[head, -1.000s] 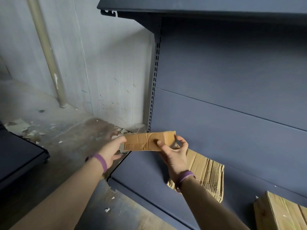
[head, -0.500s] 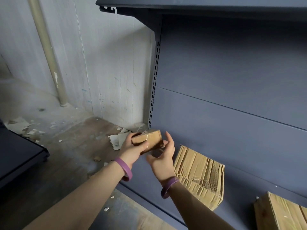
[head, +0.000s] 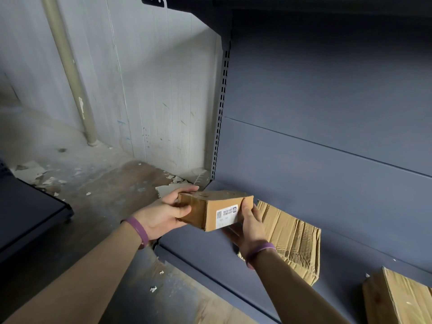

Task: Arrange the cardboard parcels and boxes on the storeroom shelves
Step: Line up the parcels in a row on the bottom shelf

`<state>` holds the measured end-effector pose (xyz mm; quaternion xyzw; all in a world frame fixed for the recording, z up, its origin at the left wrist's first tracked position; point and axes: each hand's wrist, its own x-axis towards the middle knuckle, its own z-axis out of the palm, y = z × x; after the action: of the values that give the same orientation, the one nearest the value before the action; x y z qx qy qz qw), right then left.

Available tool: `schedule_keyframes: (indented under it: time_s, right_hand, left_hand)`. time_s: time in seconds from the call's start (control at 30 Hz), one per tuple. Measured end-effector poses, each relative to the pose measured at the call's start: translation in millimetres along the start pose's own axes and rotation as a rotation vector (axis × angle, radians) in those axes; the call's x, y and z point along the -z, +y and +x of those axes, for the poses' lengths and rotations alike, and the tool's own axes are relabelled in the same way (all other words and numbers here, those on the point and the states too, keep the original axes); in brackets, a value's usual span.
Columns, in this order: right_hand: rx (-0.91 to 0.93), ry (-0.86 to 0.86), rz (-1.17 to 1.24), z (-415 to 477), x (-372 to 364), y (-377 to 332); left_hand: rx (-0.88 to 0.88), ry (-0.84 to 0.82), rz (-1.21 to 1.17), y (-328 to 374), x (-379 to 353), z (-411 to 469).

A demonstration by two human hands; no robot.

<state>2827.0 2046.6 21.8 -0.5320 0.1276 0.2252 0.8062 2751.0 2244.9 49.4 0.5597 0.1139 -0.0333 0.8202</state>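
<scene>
Placing step, seen from above. A small box (head: 215,210) hangs in mid-air at centre frame, carried between the left hand (head: 161,216) and the right hand (head: 250,228), over the left end of the bottom shelf (head: 198,251) and not touching it. The box is tilted, one corner pointing toward the viewer, and its white label (head: 226,215) faces out.

Grip: both hands are closed round the box. The left has its fingers over the top left edge and its thumb on the near side face. The right has its thumb on the labelled face at the right end, and its fingers pass beneath, out of sight.

A crumpled parcel (head: 289,239) lies on the same shelf just right of the box, partly behind the right wrist. A carton (head: 397,298) sits well apart from it at lower right. The upper shelf (head: 304,1) runs along the top of the frame, and littered floor (head: 105,183) fills the left.

Judged step: the box is being turned and lined up before it is set down. The bare shelf at the left end, beside the parcel, seems the likely spot. The next move would call for levelling the box, lowering it flat onto the shelf clear of the parcel, and then loosening both hands.
</scene>
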Motion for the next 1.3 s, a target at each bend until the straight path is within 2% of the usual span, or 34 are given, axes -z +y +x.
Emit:
schedule_keyframes:
  time_s: [0.07,0.13,0.23,0.37,0.47,0.57,0.73,0.83,0.93,1.07,1.2,1.3]
  right_hand:
    - [-0.011,0.001,0.02,-1,1,-1]
    - [0.002,0.031,0.054,0,2,-1]
    - [0.09,0.087,-0.008,3,3,-3]
    - [0.165,0.071,-0.03,2,1,-4]
    - [0.199,0.05,-0.026,1,0,-4]
    - [0.249,0.006,-0.081,2,0,-6]
    - [0.173,0.016,-0.126,2,0,-9]
    - [0.209,-0.01,-0.15,1,0,-5]
    - [0.223,-0.013,-0.201,0,-1,-6]
    - [0.229,-0.113,-0.246,-2,3,-8]
    - [0.22,-0.145,-0.322,-1,7,-8]
    - [0.199,-0.181,-0.343,2,13,-11]
  left_hand:
    - [-0.002,0.027,-0.068,-4,1,3]
    - [-0.027,0.144,-0.103,-4,2,7]
    - [-0.059,0.293,-0.035,-4,2,12]
    - [-0.058,0.406,-0.122,-4,-8,20]
    - [-0.031,0.353,-0.224,-1,-10,20]
    - [-0.008,0.272,-0.094,-1,-4,19]
    - [-0.03,0.28,-0.041,-7,5,23]
    - [-0.018,0.293,0.002,-5,1,21]
    - [-0.014,0.383,-0.036,-4,-4,24]
    - [0.112,0.483,0.064,-6,-1,23]
    - [0.224,0.45,0.111,0,-2,17]
    - [0.288,0.341,0.189,5,7,13]
